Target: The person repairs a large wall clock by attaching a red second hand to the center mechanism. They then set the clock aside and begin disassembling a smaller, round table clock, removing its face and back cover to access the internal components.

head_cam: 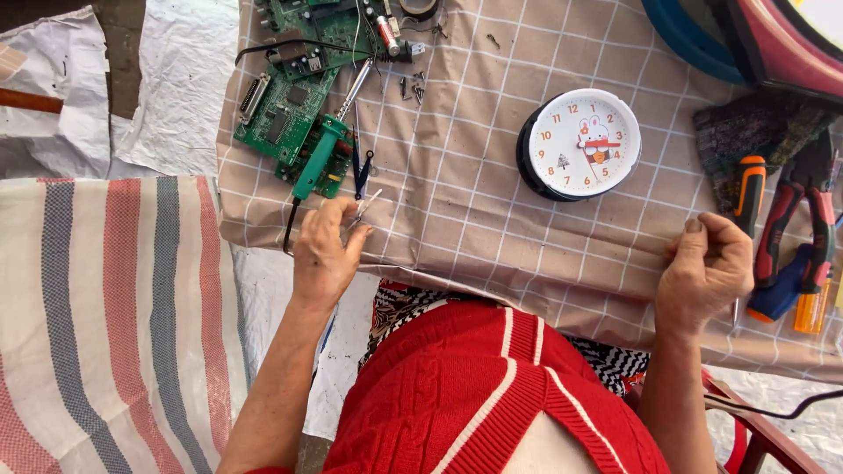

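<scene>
At the near edge of the work surface, a red knitted sweater [474, 395] with white stripes, both forearms reaching out from it. Left hand [323, 254] curled over the edge of the brown grid-patterned cloth [474, 175], fingers [338, 215] bent and pinching something thin and silvery; what it is, too small to tell. Just beyond those fingertips, small dark-handled tweezers [363, 174] and a green-handled soldering iron [321, 156] lying tilted across a green circuit board [285, 114], its metal tip pointing away. Right hand [702, 272] clenched on the cloth's near edge, fingers folded in, gripping the fabric. Right of those knuckles, close by, an orange-and-black screwdriver [749, 189], red-handled pliers [803, 219] and a blue-handled tool [781, 290], partly on a dark woven rag [746, 127]. Between the two hands and farther out, a round white-faced alarm clock [581, 143] with a black rim, lying face up on the cloth, touched by neither hand. Beyond the left fingers, past the board, a few loose screws [413, 86]. Off to the left of the left hand, a striped fabric [114, 307] in red, grey and cream.
</scene>
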